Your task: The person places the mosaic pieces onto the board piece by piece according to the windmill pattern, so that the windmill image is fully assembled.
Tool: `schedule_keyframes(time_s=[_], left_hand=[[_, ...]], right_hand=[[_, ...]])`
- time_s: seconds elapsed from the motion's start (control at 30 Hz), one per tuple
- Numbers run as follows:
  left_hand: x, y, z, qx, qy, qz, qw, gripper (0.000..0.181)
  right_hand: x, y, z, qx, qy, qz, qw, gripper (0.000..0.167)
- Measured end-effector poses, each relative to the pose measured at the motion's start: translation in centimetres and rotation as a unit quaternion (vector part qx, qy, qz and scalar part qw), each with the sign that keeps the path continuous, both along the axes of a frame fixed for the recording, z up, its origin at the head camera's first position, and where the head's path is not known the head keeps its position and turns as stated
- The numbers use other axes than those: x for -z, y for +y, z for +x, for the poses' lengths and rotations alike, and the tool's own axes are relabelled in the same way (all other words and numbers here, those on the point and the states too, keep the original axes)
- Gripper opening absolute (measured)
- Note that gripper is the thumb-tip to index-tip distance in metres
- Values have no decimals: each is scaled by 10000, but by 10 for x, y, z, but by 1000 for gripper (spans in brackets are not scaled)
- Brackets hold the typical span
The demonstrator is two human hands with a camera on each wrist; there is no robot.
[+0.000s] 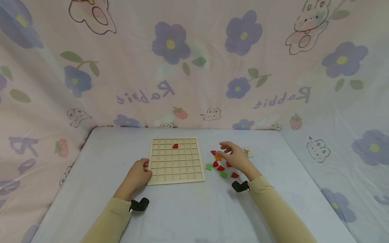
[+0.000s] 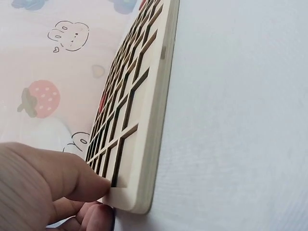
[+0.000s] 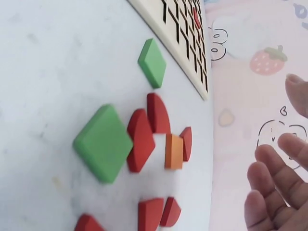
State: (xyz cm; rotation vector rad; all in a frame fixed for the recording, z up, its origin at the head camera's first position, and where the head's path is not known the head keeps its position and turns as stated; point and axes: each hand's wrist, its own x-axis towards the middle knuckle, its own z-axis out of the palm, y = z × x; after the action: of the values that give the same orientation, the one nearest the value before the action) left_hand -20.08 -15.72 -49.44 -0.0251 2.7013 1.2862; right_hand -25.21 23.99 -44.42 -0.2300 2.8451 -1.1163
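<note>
- My left hand is at the left edge of the grid board, close to its near-left corner – thumb laid over the rim, fingers curled in at the side, so I'm pinching the board there. That forearm slants in from the board's near-left.
- The grid board is nearly square, so I see no clear long axis; its sides run roughly straight away from me. One red piece sits inside it, in the second row from the far edge, middle column.
- Just off the board's right edge lies a green square, apart from the rim.
- Farther right of the board come the loose red pieces, an orange piece and a second green square, scattered flat on the table.
- The relation that matters, I judge: these pieces lie right of the board, below my right hand, which is far nearer them than my left. It hangs above them, holding nothing – thumb parted from loosely bent fingers, fingertips towards the board.
- Rightmost from the board, a small patterned card lies partly hidden behind that hand.
</note>
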Motion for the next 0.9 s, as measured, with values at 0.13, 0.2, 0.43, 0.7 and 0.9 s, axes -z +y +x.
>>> schedule_keyframes(time_s=[0.13,0.2,0.43,0.7,0.9], left_hand=[[0,1,0,8,10,-60,10000,54],[0,2,1,7,10,-62,10000,54],[1,0,1,-7,28,-77,10000,53],[1,-1,1,-18,25,-109,9999,53],[-1,0,1,4,80,-116,9999,53]], right_hand=[[2,8,4,67,-33,-17,10000,57],[4,11,5,63,-58,-13,10000,57],[13,18,13,142,-210,64,9997,57],[33,15,19,236,-537,327,9977,52],[42,13,22,324,-517,440,9972,46]])
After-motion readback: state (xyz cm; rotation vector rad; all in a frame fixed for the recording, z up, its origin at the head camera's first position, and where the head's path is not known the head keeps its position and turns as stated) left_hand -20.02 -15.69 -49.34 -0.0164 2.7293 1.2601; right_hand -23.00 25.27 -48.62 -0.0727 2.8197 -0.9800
